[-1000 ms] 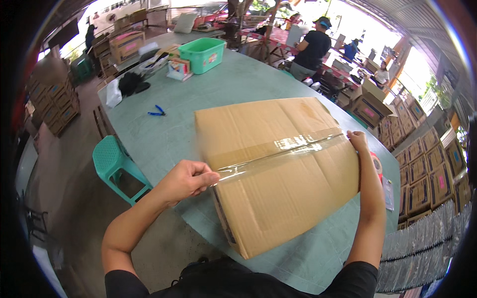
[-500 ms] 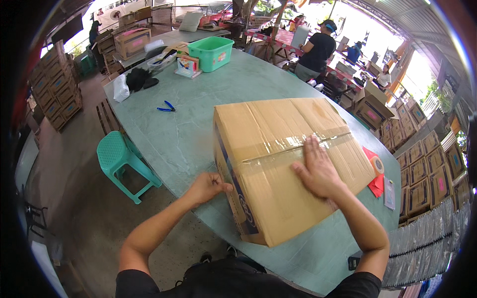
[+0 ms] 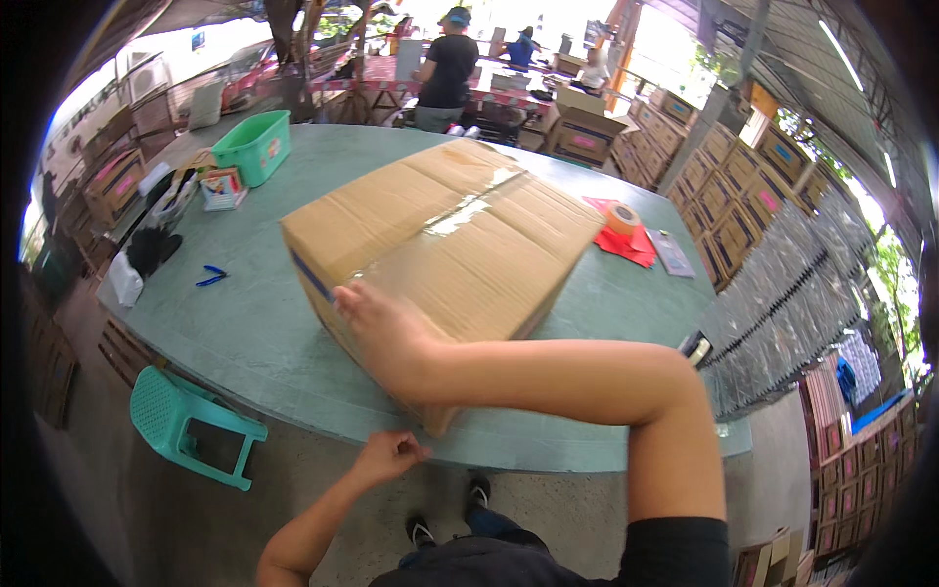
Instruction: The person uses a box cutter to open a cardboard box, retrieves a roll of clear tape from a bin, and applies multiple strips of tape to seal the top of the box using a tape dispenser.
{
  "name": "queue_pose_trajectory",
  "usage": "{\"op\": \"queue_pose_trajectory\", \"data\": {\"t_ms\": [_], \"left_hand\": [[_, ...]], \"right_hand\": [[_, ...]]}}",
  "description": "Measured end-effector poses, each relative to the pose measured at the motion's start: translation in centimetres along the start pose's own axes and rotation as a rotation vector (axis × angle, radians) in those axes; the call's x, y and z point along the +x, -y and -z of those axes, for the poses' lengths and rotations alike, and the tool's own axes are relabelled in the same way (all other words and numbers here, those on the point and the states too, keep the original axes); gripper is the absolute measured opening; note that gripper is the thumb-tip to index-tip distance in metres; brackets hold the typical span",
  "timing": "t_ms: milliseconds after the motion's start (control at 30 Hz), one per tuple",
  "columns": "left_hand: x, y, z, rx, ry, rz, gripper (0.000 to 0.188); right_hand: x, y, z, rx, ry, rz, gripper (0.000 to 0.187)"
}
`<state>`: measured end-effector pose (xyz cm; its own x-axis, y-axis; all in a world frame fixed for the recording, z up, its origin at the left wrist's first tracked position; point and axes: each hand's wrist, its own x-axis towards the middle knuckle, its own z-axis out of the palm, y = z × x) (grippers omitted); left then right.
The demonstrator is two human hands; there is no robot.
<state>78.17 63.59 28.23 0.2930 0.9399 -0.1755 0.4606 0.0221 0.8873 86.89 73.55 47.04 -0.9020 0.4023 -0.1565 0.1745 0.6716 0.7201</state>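
Cardboard box [image 3: 445, 240], taped along its top seam, sits on the green surface [image 3: 245, 333] at its near edge. Right hand [image 3: 386, 333] lies flat on the box's near corner, fingers together. Left hand [image 3: 389, 456] hangs below the surface edge, fingers loosely curled, holding nothing visible.

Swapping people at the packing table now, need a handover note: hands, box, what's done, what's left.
Right hand: flat on the near end of the cardboard box, pressing at its top edge.
Left hand: below the table edge, loosely closed, holding nothing that shows.
Box: on the green table, flaps closed, clear tape along the top seam.
Tape roll: on red sheets to the right of the box.
Done: top seam taped.
Left: probably press the tape end down the near side; that end is hidden by the hand.
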Motion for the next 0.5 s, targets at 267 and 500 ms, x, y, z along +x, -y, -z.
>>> {"op": "queue_pose_trajectory", "data": {"t_ms": [267,500], "left_hand": [[7.2,-7.2,-11.9,0.097,0.483,-0.077,0.022],[24.9,-21.0,-33.0,0.076,0.08,-0.708,0.021]], "right_hand": [[-21.8,4.4,-0.3,1.257,-0.114,0.099,0.024],[-46.1,9.6,-9.5,1.788,-0.28,-1.256,0.018]]}}
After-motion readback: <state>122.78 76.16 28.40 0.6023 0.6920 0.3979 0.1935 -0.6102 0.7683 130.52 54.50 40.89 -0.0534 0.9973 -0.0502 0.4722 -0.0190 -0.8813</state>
